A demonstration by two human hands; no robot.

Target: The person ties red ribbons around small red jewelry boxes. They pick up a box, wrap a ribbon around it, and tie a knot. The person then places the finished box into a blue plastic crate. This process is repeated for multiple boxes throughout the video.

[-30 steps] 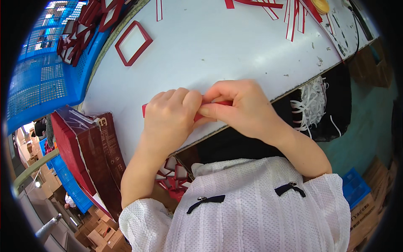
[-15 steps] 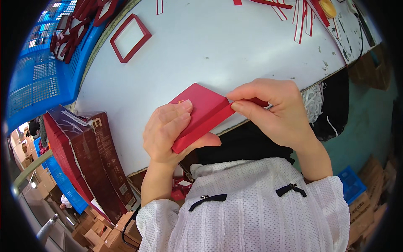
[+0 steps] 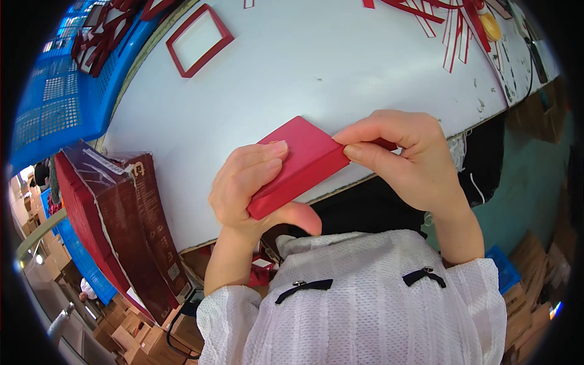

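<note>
A red box (image 3: 307, 146) is tilted in front of me, above the near edge of the white table. My left hand (image 3: 240, 185) grips its left end, fingers on the top face and thumb underneath. At the box's right corner, my right hand (image 3: 417, 152) pinches a thin red strip (image 3: 387, 144) between thumb and forefinger. Most of that strip is hidden by the right hand, so I cannot tell how much of it lies on the box's side.
Farther back on the white table (image 3: 292, 79) lies a red-rimmed shallow box part (image 3: 208, 58) with a white inside. Red strips (image 3: 455, 42) and a yellow round item (image 3: 490, 27) lie at the far right. A blue basket (image 3: 45, 137) of red pieces and a dark red carton (image 3: 137, 213) stand left.
The box and both hands keep nearly the same pose, with the box slightly farther right and turned a little. The whole view has shifted slightly. Both hands still hold on.
</note>
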